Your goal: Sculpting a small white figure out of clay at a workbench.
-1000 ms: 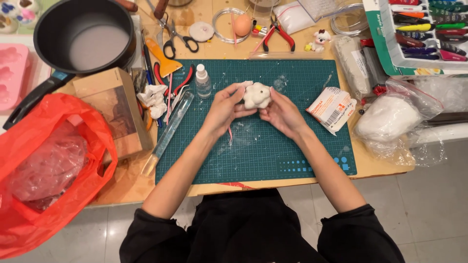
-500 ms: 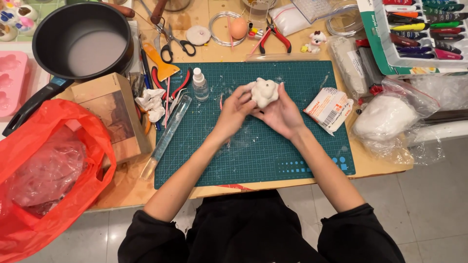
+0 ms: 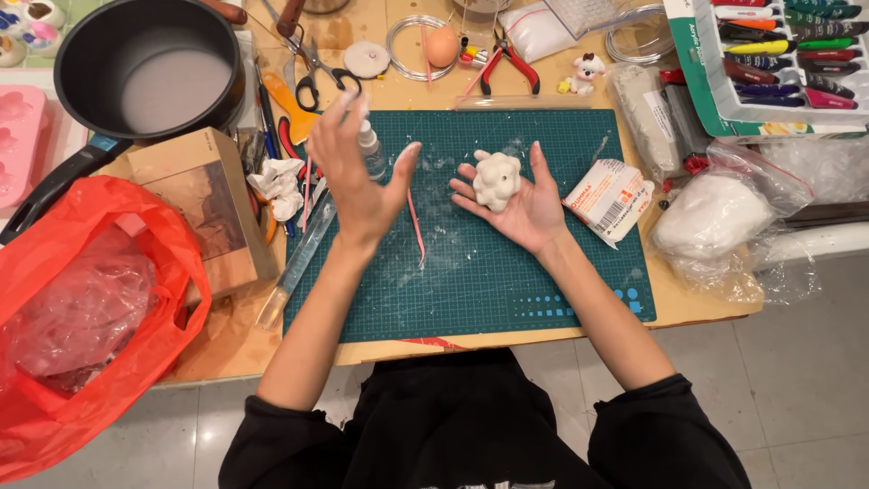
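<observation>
At frame centre, the right hand (image 3: 520,204) cradles a white clay lump (image 3: 497,180) on its spread grip; the left hand (image 3: 362,177) hovers empty, fingers spread, above the green cutting mat (image 3: 471,281).

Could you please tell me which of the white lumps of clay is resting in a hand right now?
The small bumpy white clay figure, lying in the open right hand; the large white lump sits bagged in clear plastic at the table's right.

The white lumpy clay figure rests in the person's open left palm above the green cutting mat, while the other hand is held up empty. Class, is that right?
Not quite. The head view shows the white clay figure lying in the open right hand, not the left. The left hand is the one held up empty. Both are above the green cutting mat.
</observation>
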